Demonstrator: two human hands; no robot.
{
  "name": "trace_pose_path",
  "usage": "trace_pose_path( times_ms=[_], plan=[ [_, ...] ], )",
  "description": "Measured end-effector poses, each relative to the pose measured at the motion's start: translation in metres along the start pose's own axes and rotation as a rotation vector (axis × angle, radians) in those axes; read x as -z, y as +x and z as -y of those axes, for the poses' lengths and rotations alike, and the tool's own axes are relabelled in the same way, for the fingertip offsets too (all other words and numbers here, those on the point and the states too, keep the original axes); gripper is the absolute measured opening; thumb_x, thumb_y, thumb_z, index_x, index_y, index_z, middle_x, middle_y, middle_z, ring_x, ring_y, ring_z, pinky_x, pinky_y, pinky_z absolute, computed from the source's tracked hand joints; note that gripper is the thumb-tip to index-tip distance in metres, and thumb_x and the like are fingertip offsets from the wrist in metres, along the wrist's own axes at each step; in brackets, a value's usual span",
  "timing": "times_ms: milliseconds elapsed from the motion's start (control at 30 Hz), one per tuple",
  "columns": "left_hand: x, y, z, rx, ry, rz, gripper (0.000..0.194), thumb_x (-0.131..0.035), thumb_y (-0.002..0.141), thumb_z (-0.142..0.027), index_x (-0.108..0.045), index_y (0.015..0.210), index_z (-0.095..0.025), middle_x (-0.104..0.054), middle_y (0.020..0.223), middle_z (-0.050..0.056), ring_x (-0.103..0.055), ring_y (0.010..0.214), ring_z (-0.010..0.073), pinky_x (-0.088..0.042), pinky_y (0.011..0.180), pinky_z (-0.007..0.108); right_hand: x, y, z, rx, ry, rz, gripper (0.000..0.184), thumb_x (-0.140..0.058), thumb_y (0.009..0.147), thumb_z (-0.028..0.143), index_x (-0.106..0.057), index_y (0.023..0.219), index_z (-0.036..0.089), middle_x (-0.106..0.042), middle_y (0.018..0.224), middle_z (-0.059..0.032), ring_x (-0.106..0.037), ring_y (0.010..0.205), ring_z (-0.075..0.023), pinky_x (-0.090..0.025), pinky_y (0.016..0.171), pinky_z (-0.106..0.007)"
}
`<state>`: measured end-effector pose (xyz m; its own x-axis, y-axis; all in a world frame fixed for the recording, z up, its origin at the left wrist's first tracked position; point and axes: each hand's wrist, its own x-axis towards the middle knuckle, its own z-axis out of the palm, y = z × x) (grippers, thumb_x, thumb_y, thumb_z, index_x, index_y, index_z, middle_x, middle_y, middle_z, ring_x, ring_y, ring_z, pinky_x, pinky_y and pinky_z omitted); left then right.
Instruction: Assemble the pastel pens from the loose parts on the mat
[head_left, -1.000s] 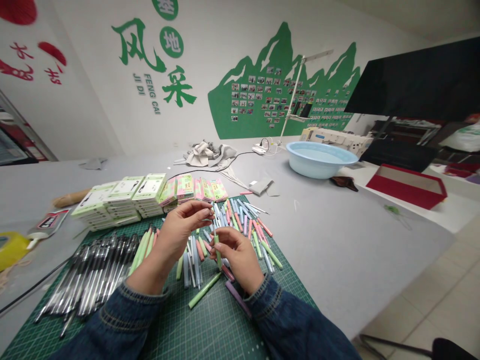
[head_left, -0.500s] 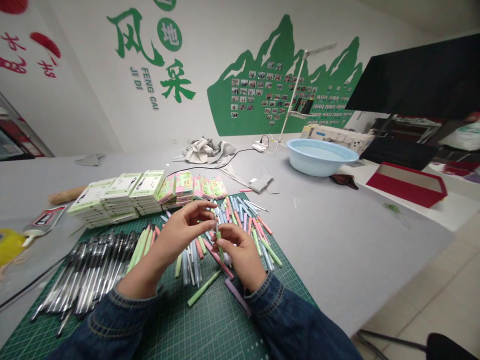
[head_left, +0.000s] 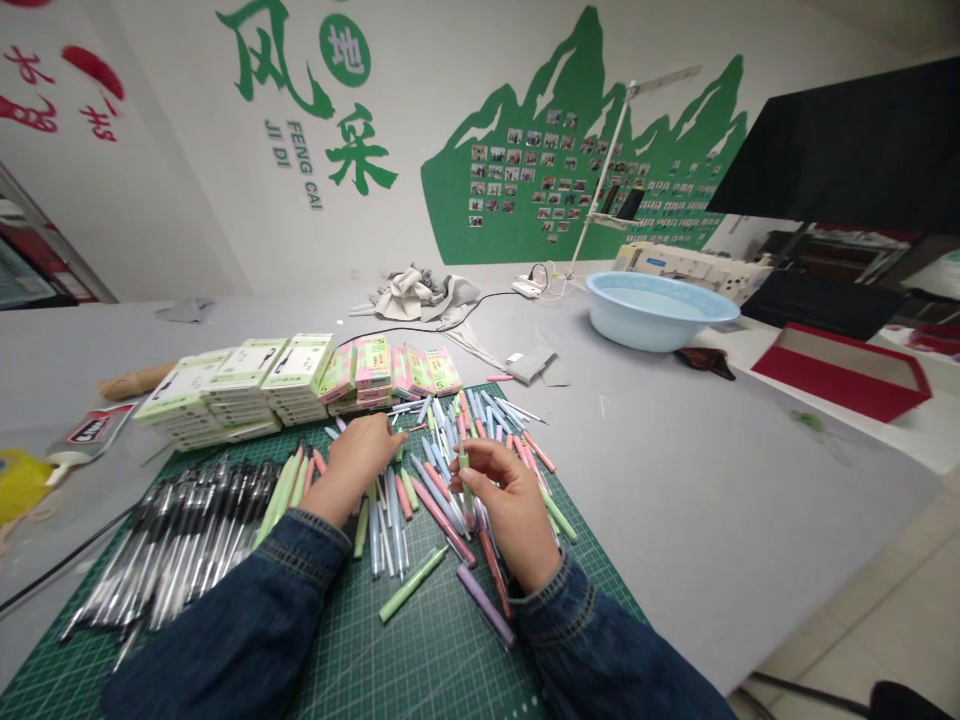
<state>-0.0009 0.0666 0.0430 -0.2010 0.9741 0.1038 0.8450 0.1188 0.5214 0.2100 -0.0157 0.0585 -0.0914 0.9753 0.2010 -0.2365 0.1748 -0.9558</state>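
Holding a light green pen barrel (head_left: pixel 466 488) nearly upright over the middle of the cutting mat (head_left: pixel 360 660), our right hand (head_left: pixel 514 505) is pinching it between thumb and fingers. Our left hand (head_left: pixel 365 455) is bending down over the far part of the mat, fingers curled at the edge of the loose pen pieces (head_left: pixel 436 455); we cannot tell whether its fingertips are pinching one or only touching it. Blue, pink and green pieces are lying strewn over the mat's far half, while a loose green barrel (head_left: pixel 412 585) and a purple barrel (head_left: pixel 486 607) are resting nearer its bare front. Clear pens with black grips (head_left: pixel 180 540) are lying side by side on the mat's left part, green and coral pens (head_left: pixel 279 490) just beside them. White-and-green boxes (head_left: pixel 244 357) are standing stacked along the mat's far left edge, and a pale blue basin (head_left: pixel 652 315) is sitting on the tabletop (head_left: pixel 675 480) well beyond its far right. By our judgement, we are sorting out parts by hand, the right steadying one barrel and the left attending to the pile; the next move is seemingly calling for a light fingertip grip on a single slim piece without stirring its neighbours.
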Motion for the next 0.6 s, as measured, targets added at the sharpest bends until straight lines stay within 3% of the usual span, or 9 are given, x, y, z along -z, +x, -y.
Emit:
trace_pose_path(
  times_ms=[100,167,300,367,400,467,600],
  plan=[
    [-0.013,0.003,-0.005,0.022,-0.07,0.0,0.017,-0.068,0.056,-0.03,-0.057,0.049,-0.02,-0.068,0.069,0.015,-0.064,0.081,0.0346,-0.041,0.067,0.036,-0.002,0.0,-0.001,-0.012,-0.01,0.002,0.021,-0.061,0.074,0.015,-0.066,0.094,0.02,-0.068,0.08,-0.002,-0.064,0.071,-0.0177,-0.052,0.072,-0.034],
    [-0.011,0.002,-0.009,0.007,-0.154,0.022,0.02,-0.067,0.059,-0.033,-0.057,0.049,-0.019,-0.065,0.064,0.013,-0.064,0.077,0.0332,-0.042,0.065,0.035,-0.003,0.0,-0.002,-0.022,-0.011,0.002,0.021,-0.061,0.074,0.014,-0.066,0.093,0.02,-0.068,0.079,-0.0019,-0.064,0.072,-0.018,-0.053,0.072,-0.033],
    [0.014,-0.014,-0.026,-0.057,-0.463,0.077,0.035,-0.051,0.08,-0.049,-0.064,0.077,-0.016,-0.062,0.068,0.005,-0.062,0.066,0.0199,-0.045,0.055,0.027,-0.005,-0.001,-0.004,-0.052,-0.002,0.012,0.021,-0.061,0.073,0.014,-0.066,0.093,0.02,-0.067,0.078,-0.0009,-0.064,0.068,-0.0168,-0.053,0.069,-0.032],
    [0.03,-0.026,-0.039,-0.114,-0.952,0.134,0.03,-0.061,0.078,-0.044,-0.062,0.088,-0.016,-0.062,0.08,0.004,-0.061,0.071,0.0162,-0.047,0.056,0.024,-0.006,-0.003,-0.006,-0.068,0.0,0.025,0.021,-0.061,0.073,0.014,-0.066,0.093,0.02,-0.067,0.076,-0.0004,-0.063,0.066,-0.0162,-0.052,0.067,-0.031],
    [0.037,-0.033,-0.046,-0.127,-1.075,0.154,0.027,-0.064,0.077,-0.041,-0.062,0.088,-0.016,-0.062,0.082,0.004,-0.06,0.072,0.0149,-0.048,0.057,0.023,-0.007,-0.003,-0.006,-0.073,0.002,0.031,0.021,-0.06,0.073,0.014,-0.066,0.093,0.02,-0.067,0.076,-0.0002,-0.063,0.065,-0.0162,-0.052,0.067,-0.031],
    [0.048,-0.043,-0.058,-0.138,-1.196,0.167,0.024,-0.068,0.076,-0.036,-0.062,0.086,-0.016,-0.061,0.08,0.003,-0.059,0.069,0.0134,-0.049,0.055,0.022,-0.009,-0.005,-0.007,-0.073,0.006,0.04,0.022,-0.06,0.073,0.014,-0.066,0.093,0.021,-0.068,0.076,-0.0002,-0.064,0.066,-0.0165,-0.052,0.068,-0.031],
    [0.057,-0.052,-0.069,-0.159,-1.18,0.154,0.021,-0.069,0.075,-0.034,-0.064,0.086,-0.016,-0.061,0.078,0.002,-0.059,0.071,0.0145,-0.05,0.053,0.023,-0.011,-0.005,-0.008,-0.066,0.018,0.041,0.02,-0.062,0.072,0.015,-0.066,0.091,0.02,-0.068,0.076,-0.0005,-0.063,0.067,-0.0173,-0.052,0.068,-0.032]
  ],
)
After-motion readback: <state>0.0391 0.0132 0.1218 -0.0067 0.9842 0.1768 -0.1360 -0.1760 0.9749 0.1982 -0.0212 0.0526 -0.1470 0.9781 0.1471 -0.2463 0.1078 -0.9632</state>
